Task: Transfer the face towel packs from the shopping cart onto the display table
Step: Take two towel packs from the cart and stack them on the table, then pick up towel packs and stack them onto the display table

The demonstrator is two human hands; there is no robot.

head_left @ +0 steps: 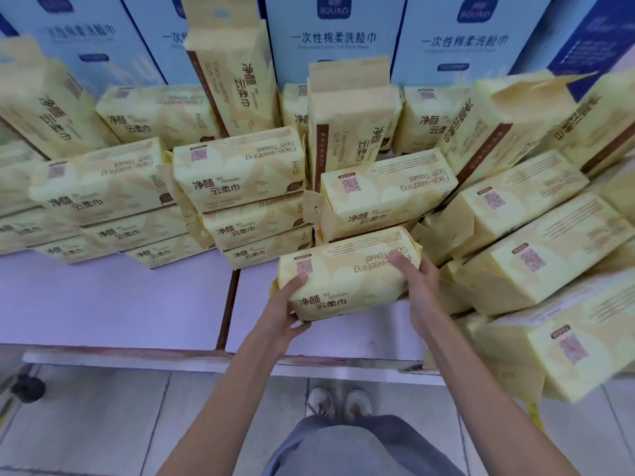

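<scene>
A yellow face towel pack (347,273) lies flat between my two hands, just above the pale display table (113,300). My left hand (285,310) grips its near left end from the side and below. My right hand (417,286) holds its right end, fingers over the top. The pack sits right in front of a stack of like packs (388,194). The shopping cart is out of view.
Several stacks of yellow packs (240,170) fill the back and right of the table, some upright (233,70). Blue cartons (333,32) stand behind them. A dark seam (228,304) splits the tabletop. A castor (29,388) and my shoes (338,403) are on the tiled floor.
</scene>
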